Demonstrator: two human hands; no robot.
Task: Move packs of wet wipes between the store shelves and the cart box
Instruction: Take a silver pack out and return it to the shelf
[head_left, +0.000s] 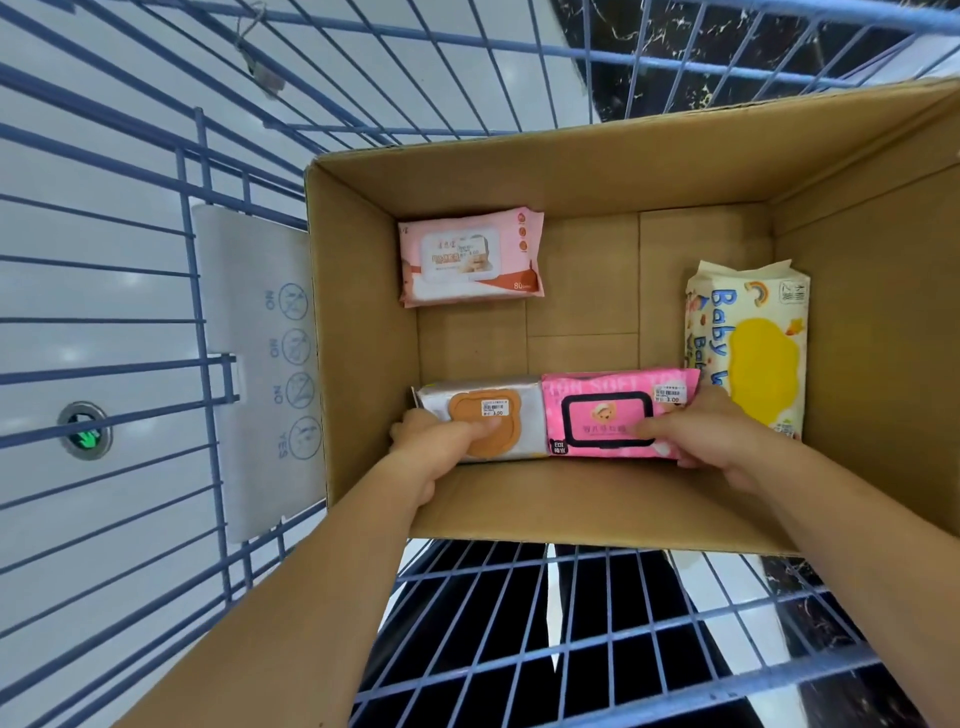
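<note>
An open cardboard box (571, 176) stands in a blue wire cart. Inside lie several wet wipe packs. My left hand (441, 441) grips a silver pack with an orange bear-shaped lid (514, 410) at the near left of the box floor, thumb on the lid. My right hand (711, 436) holds a bright pink pack with a black-framed lid (597, 410) right beside it, thumb on top. A pale pink pack (470, 257) lies at the far left. A cream and yellow "Baby" pack (753, 343) leans against the right wall.
The cart's blue wire walls (156, 312) surround the box, with a grey child-seat flap (260, 364) at the left. The wire bottom (597, 623) shows below the box. The middle of the box floor (582, 291) is bare cardboard.
</note>
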